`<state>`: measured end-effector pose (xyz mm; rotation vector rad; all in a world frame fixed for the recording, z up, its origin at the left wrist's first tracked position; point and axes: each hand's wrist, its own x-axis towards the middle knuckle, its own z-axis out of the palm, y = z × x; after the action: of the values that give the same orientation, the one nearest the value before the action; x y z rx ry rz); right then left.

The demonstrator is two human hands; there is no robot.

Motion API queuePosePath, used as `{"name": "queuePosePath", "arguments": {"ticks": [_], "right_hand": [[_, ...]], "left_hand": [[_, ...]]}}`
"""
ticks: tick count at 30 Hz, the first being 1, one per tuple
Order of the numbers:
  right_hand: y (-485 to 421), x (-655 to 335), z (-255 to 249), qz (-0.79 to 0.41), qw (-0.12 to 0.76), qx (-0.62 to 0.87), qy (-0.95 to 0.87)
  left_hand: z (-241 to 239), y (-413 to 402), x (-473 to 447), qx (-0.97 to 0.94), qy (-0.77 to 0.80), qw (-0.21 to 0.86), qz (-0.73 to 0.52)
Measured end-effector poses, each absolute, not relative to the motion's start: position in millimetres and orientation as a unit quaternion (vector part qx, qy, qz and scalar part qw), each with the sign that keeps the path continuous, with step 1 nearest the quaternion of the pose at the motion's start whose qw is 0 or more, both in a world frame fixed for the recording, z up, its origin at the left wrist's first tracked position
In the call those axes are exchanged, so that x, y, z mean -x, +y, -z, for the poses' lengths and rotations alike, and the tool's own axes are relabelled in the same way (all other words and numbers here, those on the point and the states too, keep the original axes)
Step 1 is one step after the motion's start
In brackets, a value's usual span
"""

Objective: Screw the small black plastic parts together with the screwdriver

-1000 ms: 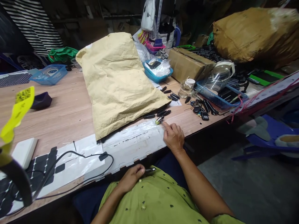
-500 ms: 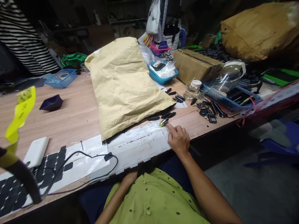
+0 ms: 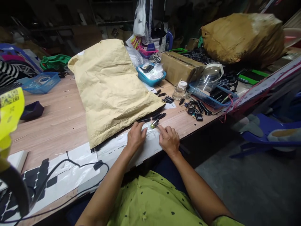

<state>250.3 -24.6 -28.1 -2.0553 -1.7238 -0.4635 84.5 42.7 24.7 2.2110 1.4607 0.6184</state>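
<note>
On the worktop [image 3: 63, 113], the right hand [image 3: 169, 139] pinches a tool [image 3: 154, 124], probably for control. For left hand [image 3: 136, 135], I cannot tell.

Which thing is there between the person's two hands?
In the head view, the metal-and-green end of a small tool shows between the left hand and the right hand.

Green shirt [image 3: 150, 201], cream bag [image 3: 113, 88]

The shirt, bottom centre, carries small dark spots; the bag, upper centre, is plain cream. Mid-frame, the tool [image 3: 154, 124] is silver and yellow-green. Far left, the tag [image 3: 9, 111] is bright yellow with a black code pattern. Upper left, a cloth [image 3: 7, 73] has black and white stripes and a basket [image 3: 41, 85] is light blue. Upper right, the sack [image 3: 242, 39] is brown.
</note>
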Motion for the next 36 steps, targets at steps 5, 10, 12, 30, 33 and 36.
{"name": "queuePosePath", "arguments": {"ticks": [5, 10, 12, 30, 33, 36], "right_hand": [[-23.6, -247.8, 29.0, 0.175, 0.205, 0.741, -0.616], [-23.7, -247.3, 28.6, 0.171, 0.202, 0.744, -0.614], [-23.9, -248.0, 28.4, 0.166, 0.202, 0.744, -0.615], [-26.9, -255.5, 26.0, 0.159, 0.203, 0.743, -0.618], [-27.5, -255.7, 25.2, 0.154, 0.207, 0.743, -0.618], [-27.0, -256.9, 24.4, 0.149, 0.214, 0.745, -0.614]], "left_hand": [[-15.5, 83.4, -102.1, -0.824, 0.525, 0.118, -0.176], [-15.1, 86.7, -105.0, -0.832, 0.526, 0.093, -0.149], [-15.5, 83.1, -104.7, -0.835, 0.521, 0.092, -0.152], [5.7, 4.7, -9.9, -0.779, 0.53, 0.22, -0.25], [8.5, 6.3, -11.6, -0.777, 0.528, 0.226, -0.258], [9.9, 7.9, -12.4, -0.772, 0.532, 0.232, -0.26]]}}
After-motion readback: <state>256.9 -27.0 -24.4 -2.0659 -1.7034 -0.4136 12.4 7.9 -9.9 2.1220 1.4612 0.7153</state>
